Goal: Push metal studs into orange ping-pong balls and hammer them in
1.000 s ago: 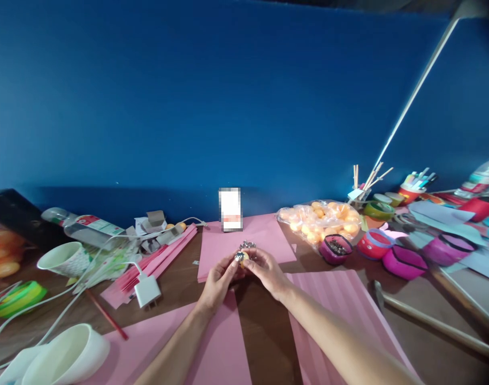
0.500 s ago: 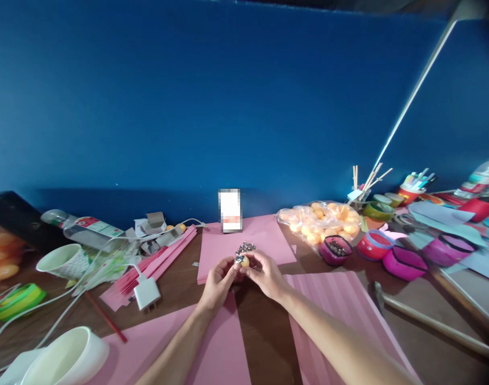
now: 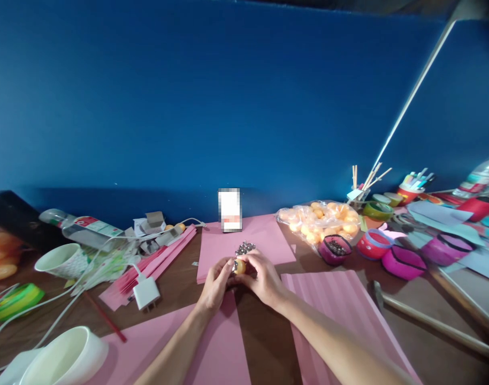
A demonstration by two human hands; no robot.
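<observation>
My left hand (image 3: 216, 283) and my right hand (image 3: 266, 280) meet over the table, their fingertips closed around a small yellow-orange ball (image 3: 239, 266). Dark, shiny bits show on the ball's left side, by my left thumb; what they are exactly is too small to tell. Just beyond my fingers a little heap of shiny metal pieces (image 3: 245, 247) lies on a pink sheet (image 3: 264, 232). Fingers hide the underside of the ball.
A clear bag of orange balls (image 3: 325, 220) lies at the back right, beside a purple cup of small dark pieces (image 3: 335, 249). A hammer (image 3: 429, 318) rests further right. On the left are a white charger (image 3: 146, 293), paper cups and a plastic bottle (image 3: 92, 229).
The ball has turned between my fingers and shifted slightly left and down, so its shiny bits now face left. The metal heap stays where it was.
</observation>
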